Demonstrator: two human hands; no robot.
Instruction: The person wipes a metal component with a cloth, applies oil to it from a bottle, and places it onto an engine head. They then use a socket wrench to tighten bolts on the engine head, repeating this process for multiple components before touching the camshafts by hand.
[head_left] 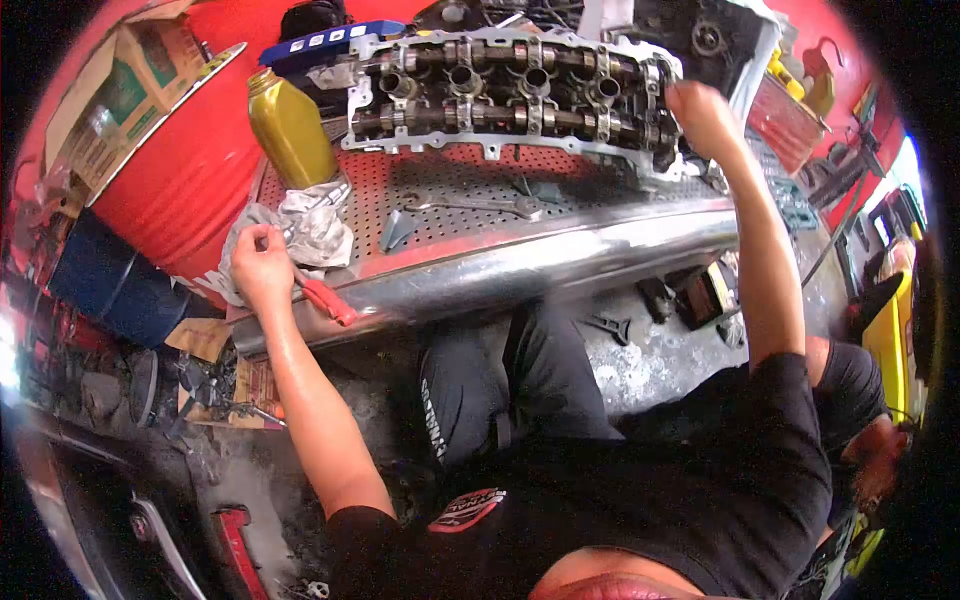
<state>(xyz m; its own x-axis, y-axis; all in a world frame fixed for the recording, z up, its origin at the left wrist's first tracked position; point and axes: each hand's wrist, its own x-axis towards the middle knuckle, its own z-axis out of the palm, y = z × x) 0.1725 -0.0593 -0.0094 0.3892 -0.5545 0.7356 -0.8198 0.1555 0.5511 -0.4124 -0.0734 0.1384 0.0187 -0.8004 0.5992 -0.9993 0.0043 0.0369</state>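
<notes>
Dull cast-metal cylinder head (510,85), perforated metal bench (440,172) with shiny rim, glossy plastic bottle (290,125), crumpled cloth rag (312,230).

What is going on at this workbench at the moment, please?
A person works at a perforated metal workbench. Their left hand grips a red-handled tool beside a rag; their right hand is on the end of a cylinder head, camshafts fitted. A gold oil bottle and a wrench sit nearby.

bright daylight | glare on metal edge | fisheye warp | dark corners
</notes>
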